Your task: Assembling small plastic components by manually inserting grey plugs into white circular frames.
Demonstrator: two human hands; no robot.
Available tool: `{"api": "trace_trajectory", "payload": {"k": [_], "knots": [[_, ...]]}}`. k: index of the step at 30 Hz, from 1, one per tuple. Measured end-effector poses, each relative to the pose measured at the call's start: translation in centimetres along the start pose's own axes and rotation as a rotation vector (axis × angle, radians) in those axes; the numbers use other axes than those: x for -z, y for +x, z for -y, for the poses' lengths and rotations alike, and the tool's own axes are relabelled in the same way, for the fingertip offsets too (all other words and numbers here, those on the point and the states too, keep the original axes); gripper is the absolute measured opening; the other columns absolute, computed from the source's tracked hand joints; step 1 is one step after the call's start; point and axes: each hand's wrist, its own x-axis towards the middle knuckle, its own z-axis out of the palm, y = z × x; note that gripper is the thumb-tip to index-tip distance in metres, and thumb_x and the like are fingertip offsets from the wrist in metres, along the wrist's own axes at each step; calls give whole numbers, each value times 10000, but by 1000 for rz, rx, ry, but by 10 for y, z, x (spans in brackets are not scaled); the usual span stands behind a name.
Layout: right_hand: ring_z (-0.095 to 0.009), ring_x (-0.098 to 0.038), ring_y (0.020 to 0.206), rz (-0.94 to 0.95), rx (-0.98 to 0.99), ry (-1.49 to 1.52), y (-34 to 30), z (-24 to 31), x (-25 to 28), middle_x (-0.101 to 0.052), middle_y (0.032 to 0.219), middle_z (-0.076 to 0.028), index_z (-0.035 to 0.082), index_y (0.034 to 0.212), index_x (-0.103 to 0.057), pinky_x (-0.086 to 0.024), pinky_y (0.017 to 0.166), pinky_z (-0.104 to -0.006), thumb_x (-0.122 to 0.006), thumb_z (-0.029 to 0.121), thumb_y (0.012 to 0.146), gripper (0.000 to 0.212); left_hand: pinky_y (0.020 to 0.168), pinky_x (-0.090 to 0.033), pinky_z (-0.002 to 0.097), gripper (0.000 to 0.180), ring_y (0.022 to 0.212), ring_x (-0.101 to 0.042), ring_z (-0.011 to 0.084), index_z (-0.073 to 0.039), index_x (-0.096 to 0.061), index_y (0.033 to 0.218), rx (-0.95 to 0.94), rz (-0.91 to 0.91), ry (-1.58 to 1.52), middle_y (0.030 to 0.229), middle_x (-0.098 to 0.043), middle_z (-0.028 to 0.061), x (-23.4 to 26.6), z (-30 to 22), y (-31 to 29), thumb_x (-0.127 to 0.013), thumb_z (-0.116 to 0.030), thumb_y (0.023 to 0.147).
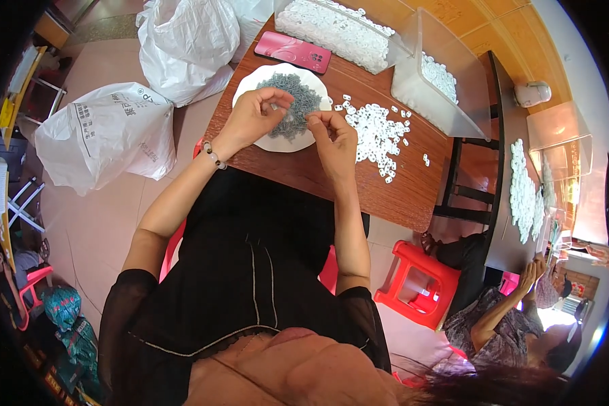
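Small grey pieces lie heaped on the white plate, close to the wooden table's left edge, so a bumped rim could spill them. The left hand curls loosely above; the right hand's thumb and forefinger nearly meet. I cannot tell whether either pinches anything. A sideways right-hand sweep might scatter the loose white pieces.

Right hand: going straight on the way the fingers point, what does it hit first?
The right hand would probably meet the grey pieces heaped on the white plate; its height above them is unclear from this single view.
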Motion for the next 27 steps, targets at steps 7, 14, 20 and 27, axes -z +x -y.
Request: {"api": "trace_trajectory", "payload": {"k": [7,14,20,27], "knots": [[-166,-496,672,-116,237,-345,-24,14,8,-588,712,-47,32,875,-689,-403,602,-307,-682,60,836,49,542,-412,196,162,618,-514,12,6,-704,904,-7,86,-121,715,-635,-26,-26,-16,-18,-701,-154,880],[-244,-517,761,-94,547,-570,-42,26,24,-609,764,-56,61,863,-672,-418,692,-332,-712,-10,750,140,545,-385,184,187,629,-493,7,-18,-725,873,79,203,-248,701,-630,-40,-41,-24,-32,-711,-205,882],[-237,-519,762,-88,531,-579,-55,21,33,-612,765,-46,62,862,-670,-418,696,-333,-709,-30,742,156,517,-344,179,188,591,-458,9,-41,-726,876,359,284,-368,701,-622,-36,-45,-28,-41,-727,-230,867],[-232,-516,753,-71,534,-595,-63,21,40,-605,759,-42,54,887,-680,-412,694,-327,-714,-33,742,172,527,-362,177,206,581,-468,31,-37,-720,891,440,299,-467,719,-640,-20,-53,-22,-46,-734,-240,856]]}}
